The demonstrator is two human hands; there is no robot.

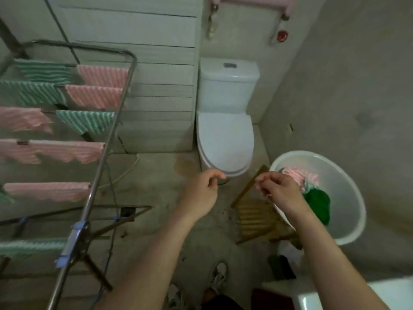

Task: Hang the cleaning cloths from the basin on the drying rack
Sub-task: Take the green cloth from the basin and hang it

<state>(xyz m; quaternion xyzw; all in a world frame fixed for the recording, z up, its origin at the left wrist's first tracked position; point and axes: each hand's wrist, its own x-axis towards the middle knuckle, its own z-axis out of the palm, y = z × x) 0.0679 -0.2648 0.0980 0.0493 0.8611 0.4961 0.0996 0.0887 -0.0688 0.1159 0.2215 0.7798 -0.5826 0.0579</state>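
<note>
A white round basin [348, 175] sits at the right on a wooden stool [254, 218]. It holds a pink striped cloth [300, 176] and a dark green cloth [318, 203]. My right hand [279, 189] hovers at the basin's left rim, fingers pinched together beside the pink cloth; whether it grips the cloth is unclear. In the middle, my left hand [203, 189] is over the floor, fingers loosely curled and holding nothing. The metal drying rack [105, 142] stands at the left with several pink and green striped cloths [67, 151] hung over its bars.
A white toilet [225, 121] stands against the back wall between rack and basin. A pink wall rack [252, 1] hangs above it. Concrete floor lies under my arms, with my shoes [219, 276] near the bottom. A white object [335, 294] sits at the bottom right.
</note>
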